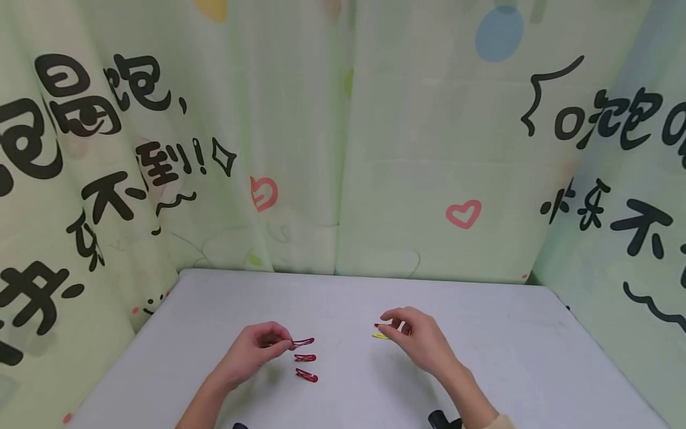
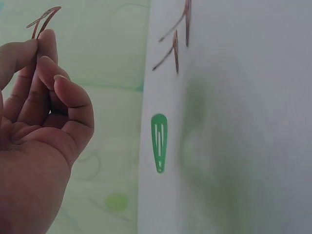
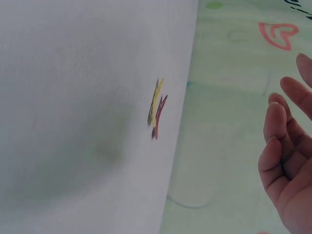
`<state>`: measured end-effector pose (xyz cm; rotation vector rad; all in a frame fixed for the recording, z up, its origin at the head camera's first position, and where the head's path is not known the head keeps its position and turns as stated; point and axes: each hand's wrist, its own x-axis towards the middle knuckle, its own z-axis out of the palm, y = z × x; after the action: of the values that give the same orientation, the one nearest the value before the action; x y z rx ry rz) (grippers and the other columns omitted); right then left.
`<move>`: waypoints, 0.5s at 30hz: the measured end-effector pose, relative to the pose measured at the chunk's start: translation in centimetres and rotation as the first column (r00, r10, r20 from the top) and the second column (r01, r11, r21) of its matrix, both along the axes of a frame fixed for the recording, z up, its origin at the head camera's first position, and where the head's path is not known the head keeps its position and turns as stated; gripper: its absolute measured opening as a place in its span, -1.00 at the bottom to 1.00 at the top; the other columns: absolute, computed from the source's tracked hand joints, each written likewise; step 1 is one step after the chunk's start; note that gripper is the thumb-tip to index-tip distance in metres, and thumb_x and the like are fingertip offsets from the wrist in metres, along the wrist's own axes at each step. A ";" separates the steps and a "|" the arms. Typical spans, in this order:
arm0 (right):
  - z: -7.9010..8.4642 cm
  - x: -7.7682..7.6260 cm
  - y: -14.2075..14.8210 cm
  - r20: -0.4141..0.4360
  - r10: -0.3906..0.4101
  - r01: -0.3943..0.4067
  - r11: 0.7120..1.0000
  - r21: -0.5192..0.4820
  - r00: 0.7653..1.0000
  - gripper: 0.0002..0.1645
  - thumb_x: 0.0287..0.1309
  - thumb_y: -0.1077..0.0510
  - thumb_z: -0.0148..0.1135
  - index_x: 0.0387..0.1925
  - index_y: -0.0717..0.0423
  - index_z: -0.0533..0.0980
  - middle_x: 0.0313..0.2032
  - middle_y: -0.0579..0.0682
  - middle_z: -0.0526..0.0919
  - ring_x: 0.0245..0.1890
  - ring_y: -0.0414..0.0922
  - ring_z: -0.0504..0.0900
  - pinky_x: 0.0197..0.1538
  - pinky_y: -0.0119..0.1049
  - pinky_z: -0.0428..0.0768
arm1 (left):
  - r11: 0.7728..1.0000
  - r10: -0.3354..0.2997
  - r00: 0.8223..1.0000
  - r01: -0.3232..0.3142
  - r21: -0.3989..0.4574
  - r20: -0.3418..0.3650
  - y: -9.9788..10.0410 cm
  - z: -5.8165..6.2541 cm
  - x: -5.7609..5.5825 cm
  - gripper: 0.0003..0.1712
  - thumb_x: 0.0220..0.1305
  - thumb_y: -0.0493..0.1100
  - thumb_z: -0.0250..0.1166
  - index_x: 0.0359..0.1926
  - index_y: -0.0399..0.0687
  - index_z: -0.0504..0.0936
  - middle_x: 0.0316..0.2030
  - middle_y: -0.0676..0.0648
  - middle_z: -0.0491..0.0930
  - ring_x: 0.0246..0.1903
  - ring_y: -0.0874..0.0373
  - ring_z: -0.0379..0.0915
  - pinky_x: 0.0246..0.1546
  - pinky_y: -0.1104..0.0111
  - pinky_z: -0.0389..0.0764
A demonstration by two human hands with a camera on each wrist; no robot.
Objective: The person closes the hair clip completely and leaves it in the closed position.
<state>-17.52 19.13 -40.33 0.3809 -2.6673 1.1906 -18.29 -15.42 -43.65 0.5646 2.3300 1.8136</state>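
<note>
My left hand pinches a dark red hair clip between thumb and index finger. In the left wrist view that clip is sprung apart at the fingertips. Two more red hair clips, an upper one and a lower one, lie below it, their arms spread. A green hair clip lies flat on the table near the left hand. My right hand hovers, fingers loosely bent and holding nothing, over a yellow hair clip and a red one lying side by side.
The white table reaches back to a pale green printed curtain, which also stands along both sides. Black objects show at the front edge, one by the right forearm and a smaller one by the left.
</note>
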 end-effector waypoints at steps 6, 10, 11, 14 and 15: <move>-0.2 0.9 -0.9 0.003 0.034 -0.034 0.999 -0.033 0.999 -0.86 0.21 0.10 0.44 -0.17 -0.09 0.69 -0.37 -0.26 0.56 -0.45 -0.25 0.49 -0.36 -0.36 0.49 | 0.995 -0.004 1.000 0.002 0.099 0.015 1.7 0.3 0.5 -0.82 0.32 -0.28 0.37 -0.14 -0.32 0.64 -0.26 -0.17 0.69 -0.24 -0.07 0.62 -0.18 0.37 0.56; -0.5 1.6 -1.7 -0.023 0.073 -0.074 0.996 -0.049 0.997 -0.84 0.21 0.11 0.44 -0.16 -0.10 0.68 -0.37 -0.27 0.57 -0.43 -0.26 0.49 -0.33 -0.36 0.51 | 0.990 -0.022 0.999 0.018 0.141 0.024 3.1 0.6 0.7 -0.82 0.32 -0.30 0.37 -0.15 -0.35 0.63 -0.26 -0.21 0.69 -0.23 -0.11 0.66 -0.14 0.31 0.61; -0.6 1.7 -1.9 -0.030 0.081 -0.082 0.995 -0.053 0.996 -0.83 0.21 0.12 0.44 -0.15 -0.10 0.67 -0.37 -0.28 0.57 -0.43 -0.26 0.49 -0.33 -0.36 0.51 | 0.989 -0.026 0.999 0.022 0.148 0.028 3.5 0.7 0.7 -0.82 0.31 -0.30 0.37 -0.15 -0.36 0.63 -0.26 -0.22 0.70 -0.23 -0.13 0.67 -0.13 0.28 0.63; -0.8 2.1 -2.5 -0.047 0.108 -0.110 0.992 -0.066 0.993 -0.82 0.21 0.13 0.44 -0.14 -0.10 0.67 -0.36 -0.30 0.58 -0.43 -0.27 0.50 -0.32 -0.36 0.52 | 0.987 -0.027 0.999 0.021 0.162 0.033 4.5 0.9 0.8 -0.83 0.31 -0.30 0.37 -0.15 -0.35 0.64 -0.28 -0.22 0.69 -0.27 -0.10 0.65 -0.16 0.22 0.66; -0.9 2.2 -2.7 -0.052 0.116 -0.120 0.990 -0.069 0.992 -0.81 0.21 0.13 0.44 -0.14 -0.11 0.67 -0.35 -0.30 0.59 -0.42 -0.28 0.51 -0.31 -0.36 0.52 | 0.986 -0.027 0.999 0.022 0.163 0.033 4.8 1.0 0.8 -0.83 0.31 -0.30 0.37 -0.15 -0.34 0.64 -0.28 -0.22 0.68 -0.28 -0.09 0.64 -0.17 0.21 0.67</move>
<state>-15.27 16.41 -41.22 0.5550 -2.5852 1.2896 -17.49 -10.67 -42.63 0.5738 2.1563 1.9976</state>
